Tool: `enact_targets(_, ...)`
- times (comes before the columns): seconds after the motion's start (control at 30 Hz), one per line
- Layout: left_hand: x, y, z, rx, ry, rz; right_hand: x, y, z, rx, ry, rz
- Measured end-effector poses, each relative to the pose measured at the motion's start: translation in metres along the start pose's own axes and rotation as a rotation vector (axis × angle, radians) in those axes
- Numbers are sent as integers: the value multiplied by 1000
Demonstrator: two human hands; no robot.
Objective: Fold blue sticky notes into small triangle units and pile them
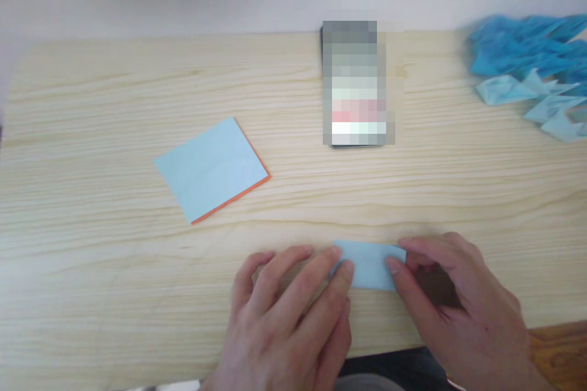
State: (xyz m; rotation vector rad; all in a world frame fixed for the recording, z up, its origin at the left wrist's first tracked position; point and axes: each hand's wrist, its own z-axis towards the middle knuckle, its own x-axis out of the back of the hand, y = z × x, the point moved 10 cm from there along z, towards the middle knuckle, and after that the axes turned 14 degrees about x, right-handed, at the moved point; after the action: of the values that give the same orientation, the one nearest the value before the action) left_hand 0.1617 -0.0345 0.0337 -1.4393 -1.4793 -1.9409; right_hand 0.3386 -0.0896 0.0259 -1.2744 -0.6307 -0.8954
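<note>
While the left hand (288,311) pressed flat fingertips upon it, one folded blue paper strip (371,264), near bench's (114,293) front edge, was pinched by the right hand (463,293)

On the table (101,293), 1 strip (370,266) lies before 1 phone (354,85); 1 stack (212,169) lies left of both, 1 heap (523,52) right.
</note>
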Motion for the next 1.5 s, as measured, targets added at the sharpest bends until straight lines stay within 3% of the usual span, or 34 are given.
enact_targets(0.27, -1, 0, 0, -7, 15, 8, 5, 3, -4, -20, 58, -17)
enact_targets(0.77, -1, -4, -2, 19, -42, 0, 1, 1, 0, 45, -8, 32)
enact_targets(1.13, -5, 2, -6, -106, -83, 144, -3, -14, 2, 114, -18, -98)
enact_targets(1.5, -2, 10, -14, -151, -61, 181, -5, -8, -7, 94, 0, -166)
